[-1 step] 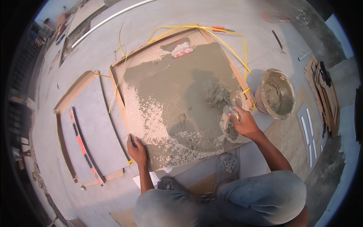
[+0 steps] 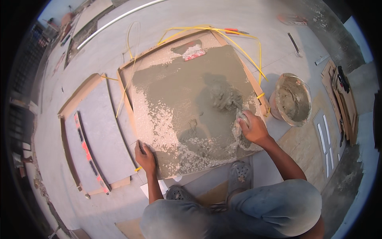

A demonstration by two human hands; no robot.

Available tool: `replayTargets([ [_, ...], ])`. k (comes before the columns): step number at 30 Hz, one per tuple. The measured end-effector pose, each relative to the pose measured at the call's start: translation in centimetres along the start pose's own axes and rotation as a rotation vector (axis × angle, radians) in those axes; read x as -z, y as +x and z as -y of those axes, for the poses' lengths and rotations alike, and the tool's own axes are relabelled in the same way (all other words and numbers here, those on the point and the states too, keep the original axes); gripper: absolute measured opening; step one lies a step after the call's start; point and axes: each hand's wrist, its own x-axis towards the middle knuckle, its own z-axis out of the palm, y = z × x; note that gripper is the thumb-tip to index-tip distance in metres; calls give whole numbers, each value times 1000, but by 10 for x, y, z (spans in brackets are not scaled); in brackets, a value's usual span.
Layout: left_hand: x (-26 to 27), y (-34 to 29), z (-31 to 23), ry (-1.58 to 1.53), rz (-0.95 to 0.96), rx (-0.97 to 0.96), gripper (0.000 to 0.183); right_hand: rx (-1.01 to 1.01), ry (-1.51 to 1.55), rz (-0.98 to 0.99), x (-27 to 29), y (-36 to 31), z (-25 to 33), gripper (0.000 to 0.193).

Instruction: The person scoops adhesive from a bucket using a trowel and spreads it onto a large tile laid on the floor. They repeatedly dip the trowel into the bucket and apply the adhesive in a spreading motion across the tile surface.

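Observation:
A large square tile point(image 2: 153, 123) lies before me, its pale back largely coated with grey mortar point(image 2: 171, 85). Its lower left part shows patchy, pale spots. With its fingers closed around the handle, my right hand point(image 2: 256, 130) holds a trowel point(image 2: 241, 115) at the tile's right side. The blade is mostly hidden by mortar and by the hand. Just beyond it sits a thick lump of mortar point(image 2: 223, 95). My left hand point(image 2: 146, 158) grips the tile's near left edge, thumb and fingers closed on it. A red and white, mortar-smeared piece point(image 2: 193, 53) rests near the far edge.
To the right stands a bucket point(image 2: 293, 99) of mortar. Cardboard packaging point(image 2: 123, 85) and yellow straps point(image 2: 238, 42) surround the tile. On the left, a red and black spirit level point(image 2: 86, 149) lies on another tile point(image 2: 109, 139). Cardboard pieces point(image 2: 345, 99) lean at the far right.
My right hand and the trowel have shifted slightly leftward, and the mortar lump has been pushed a little the same way. My left hand stays on the tile's edge.

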Motion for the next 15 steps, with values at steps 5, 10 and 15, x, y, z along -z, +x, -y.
replayTargets([
  [5,4,-3,-2,30,-34,-32,39,106,-201,-62,-20,19,15,29],
  [10,8,2,-6,-91,8,44,39,234,-201,-105,-11,30,15,29],
  [15,13,-1,0,24,88,-59,41,198,-188,52,-18,35,9,31],
])
